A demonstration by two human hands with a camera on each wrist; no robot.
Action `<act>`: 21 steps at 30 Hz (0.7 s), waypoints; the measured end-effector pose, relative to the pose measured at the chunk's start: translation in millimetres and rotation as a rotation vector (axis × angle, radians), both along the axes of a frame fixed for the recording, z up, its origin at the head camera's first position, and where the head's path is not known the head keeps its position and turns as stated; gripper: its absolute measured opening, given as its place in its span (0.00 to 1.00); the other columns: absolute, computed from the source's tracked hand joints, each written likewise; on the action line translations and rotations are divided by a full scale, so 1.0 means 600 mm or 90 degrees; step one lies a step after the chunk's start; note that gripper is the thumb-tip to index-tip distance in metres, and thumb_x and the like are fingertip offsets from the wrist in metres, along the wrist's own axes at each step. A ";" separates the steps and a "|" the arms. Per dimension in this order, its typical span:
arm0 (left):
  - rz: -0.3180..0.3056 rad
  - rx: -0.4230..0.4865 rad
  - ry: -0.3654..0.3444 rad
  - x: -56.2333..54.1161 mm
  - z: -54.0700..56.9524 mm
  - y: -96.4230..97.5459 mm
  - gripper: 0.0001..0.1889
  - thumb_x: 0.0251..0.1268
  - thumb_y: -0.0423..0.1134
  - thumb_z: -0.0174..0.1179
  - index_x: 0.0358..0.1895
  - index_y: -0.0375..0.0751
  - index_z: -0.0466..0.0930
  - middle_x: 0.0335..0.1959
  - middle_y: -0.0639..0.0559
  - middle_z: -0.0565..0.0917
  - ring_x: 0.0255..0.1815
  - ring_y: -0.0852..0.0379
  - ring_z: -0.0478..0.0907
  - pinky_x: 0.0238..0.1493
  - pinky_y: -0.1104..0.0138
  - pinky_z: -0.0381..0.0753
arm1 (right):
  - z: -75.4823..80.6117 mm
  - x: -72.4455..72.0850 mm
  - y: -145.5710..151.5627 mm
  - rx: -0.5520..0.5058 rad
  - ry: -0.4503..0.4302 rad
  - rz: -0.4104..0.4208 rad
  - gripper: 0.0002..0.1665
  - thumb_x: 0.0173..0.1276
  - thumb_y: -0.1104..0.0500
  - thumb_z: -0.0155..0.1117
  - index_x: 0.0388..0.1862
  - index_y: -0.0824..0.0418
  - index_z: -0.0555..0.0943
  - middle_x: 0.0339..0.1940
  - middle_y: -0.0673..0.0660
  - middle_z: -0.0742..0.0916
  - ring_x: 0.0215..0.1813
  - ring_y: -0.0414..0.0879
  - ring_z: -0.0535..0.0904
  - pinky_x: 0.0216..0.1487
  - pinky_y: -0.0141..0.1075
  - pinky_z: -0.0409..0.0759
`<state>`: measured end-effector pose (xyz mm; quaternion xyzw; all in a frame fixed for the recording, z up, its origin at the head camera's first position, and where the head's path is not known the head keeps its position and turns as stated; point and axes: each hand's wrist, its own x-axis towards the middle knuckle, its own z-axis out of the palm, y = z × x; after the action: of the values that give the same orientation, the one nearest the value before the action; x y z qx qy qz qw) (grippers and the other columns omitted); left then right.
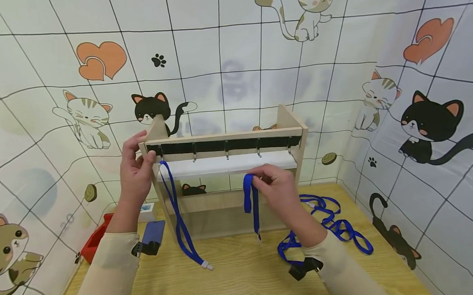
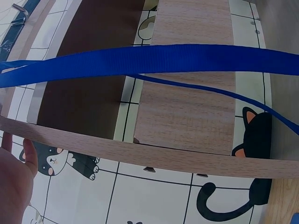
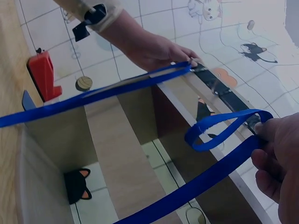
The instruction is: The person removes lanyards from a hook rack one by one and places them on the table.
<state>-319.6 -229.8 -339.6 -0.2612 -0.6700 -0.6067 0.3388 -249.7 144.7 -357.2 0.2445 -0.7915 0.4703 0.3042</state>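
A wooden shelf rack (image 1: 223, 201) has a black strip (image 1: 210, 146) with several metal hooks along its top front. My left hand (image 1: 136, 170) holds the rack's upper left corner, the thumb at the front by the first hook. From that hook hangs a blue lanyard (image 1: 177, 213), its white clip near the table. My right hand (image 1: 276, 185) pinches a second lanyard (image 1: 248, 193) between thumb and fingers, in front of the rack and below the hooks. In the right wrist view this lanyard's loop (image 3: 201, 133) stands out from the fingertips, level with the hook strip.
More blue lanyards (image 1: 341, 226) lie tangled on the wooden table (image 1: 227, 281) at the right, partly under my right forearm. Left of the rack are a red object (image 1: 96, 239), a small white box (image 1: 146, 212) and a blue card-like piece (image 1: 154, 232). Cat-print sheeting (image 1: 199, 47) encloses the table.
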 end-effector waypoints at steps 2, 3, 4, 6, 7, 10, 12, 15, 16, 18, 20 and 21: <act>-0.003 0.003 0.002 0.000 -0.001 -0.001 0.23 0.85 0.28 0.58 0.77 0.34 0.69 0.83 0.46 0.69 0.79 0.39 0.67 0.67 0.63 0.75 | 0.002 0.001 0.013 0.006 -0.021 -0.012 0.12 0.76 0.71 0.73 0.47 0.57 0.95 0.33 0.47 0.89 0.29 0.43 0.77 0.29 0.30 0.75; -0.004 0.003 0.004 -0.001 -0.001 -0.001 0.23 0.85 0.28 0.57 0.77 0.34 0.69 0.83 0.46 0.69 0.79 0.40 0.67 0.67 0.62 0.75 | 0.004 0.002 0.019 0.008 -0.030 -0.015 0.12 0.76 0.71 0.72 0.48 0.57 0.94 0.32 0.48 0.88 0.29 0.44 0.77 0.29 0.30 0.75; -0.005 0.004 0.004 -0.001 -0.001 -0.001 0.23 0.85 0.28 0.57 0.77 0.34 0.69 0.83 0.46 0.69 0.79 0.40 0.67 0.67 0.62 0.75 | 0.005 0.003 0.024 0.009 -0.036 -0.018 0.12 0.76 0.72 0.72 0.48 0.57 0.94 0.31 0.49 0.88 0.29 0.44 0.76 0.29 0.30 0.74; -0.007 0.006 0.004 -0.001 0.000 -0.001 0.22 0.85 0.28 0.57 0.76 0.34 0.69 0.83 0.47 0.70 0.79 0.42 0.67 0.68 0.62 0.75 | 0.007 0.005 0.033 0.012 -0.040 -0.023 0.12 0.75 0.72 0.72 0.48 0.58 0.94 0.30 0.49 0.87 0.28 0.45 0.75 0.29 0.30 0.73; -0.008 0.006 0.005 -0.002 0.000 -0.001 0.22 0.85 0.28 0.57 0.76 0.34 0.69 0.83 0.47 0.69 0.79 0.42 0.67 0.68 0.61 0.75 | 0.008 0.006 0.036 0.014 -0.042 -0.026 0.13 0.75 0.72 0.72 0.49 0.58 0.94 0.29 0.50 0.87 0.28 0.45 0.75 0.29 0.30 0.72; -0.003 0.003 0.002 -0.001 0.003 0.000 0.22 0.86 0.29 0.57 0.76 0.34 0.69 0.83 0.47 0.69 0.79 0.44 0.68 0.68 0.61 0.75 | 0.009 0.009 0.043 0.021 -0.045 -0.030 0.13 0.75 0.73 0.72 0.49 0.59 0.94 0.27 0.49 0.86 0.27 0.45 0.75 0.29 0.30 0.72; 0.001 0.001 0.000 0.001 0.004 0.000 0.22 0.86 0.29 0.57 0.77 0.34 0.69 0.82 0.47 0.69 0.78 0.44 0.68 0.68 0.62 0.75 | 0.008 0.009 0.045 0.030 -0.044 -0.029 0.12 0.74 0.72 0.72 0.49 0.59 0.94 0.27 0.49 0.86 0.27 0.44 0.75 0.29 0.30 0.73; 0.007 -0.006 -0.001 0.002 0.005 0.001 0.23 0.86 0.29 0.58 0.77 0.35 0.69 0.82 0.47 0.69 0.79 0.44 0.68 0.68 0.62 0.76 | 0.004 0.009 0.047 0.044 -0.046 -0.022 0.11 0.74 0.72 0.73 0.49 0.60 0.94 0.27 0.48 0.86 0.27 0.44 0.75 0.29 0.31 0.73; 0.008 -0.006 -0.001 0.002 0.005 0.001 0.23 0.86 0.29 0.58 0.77 0.35 0.69 0.82 0.47 0.69 0.79 0.44 0.68 0.68 0.62 0.75 | 0.002 0.008 0.047 0.050 -0.048 -0.020 0.11 0.75 0.72 0.73 0.49 0.59 0.94 0.28 0.48 0.86 0.27 0.44 0.75 0.29 0.31 0.73; 0.010 -0.007 -0.002 0.002 0.005 0.001 0.23 0.86 0.29 0.58 0.77 0.35 0.69 0.82 0.48 0.69 0.79 0.45 0.68 0.68 0.62 0.76 | -0.004 0.007 0.046 0.057 -0.056 -0.015 0.10 0.75 0.71 0.73 0.48 0.58 0.93 0.29 0.48 0.86 0.27 0.44 0.75 0.28 0.32 0.73; 0.008 -0.004 -0.005 0.003 0.004 0.002 0.23 0.86 0.29 0.58 0.77 0.35 0.69 0.82 0.48 0.69 0.79 0.45 0.68 0.68 0.62 0.76 | -0.010 0.007 0.045 0.059 -0.069 -0.008 0.10 0.76 0.70 0.73 0.48 0.58 0.93 0.29 0.47 0.86 0.27 0.44 0.75 0.28 0.33 0.74; 0.006 -0.002 -0.007 0.003 0.004 0.002 0.23 0.86 0.29 0.58 0.77 0.35 0.69 0.82 0.48 0.69 0.78 0.45 0.68 0.68 0.63 0.76 | -0.013 0.006 0.043 0.059 -0.076 -0.003 0.10 0.76 0.70 0.73 0.48 0.58 0.93 0.30 0.47 0.87 0.28 0.44 0.76 0.28 0.33 0.74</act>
<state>-317.9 -228.7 -337.4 -0.2552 -0.6740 -0.6052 0.3380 -246.0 170.8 -365.0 0.2279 -0.8297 0.4461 0.2463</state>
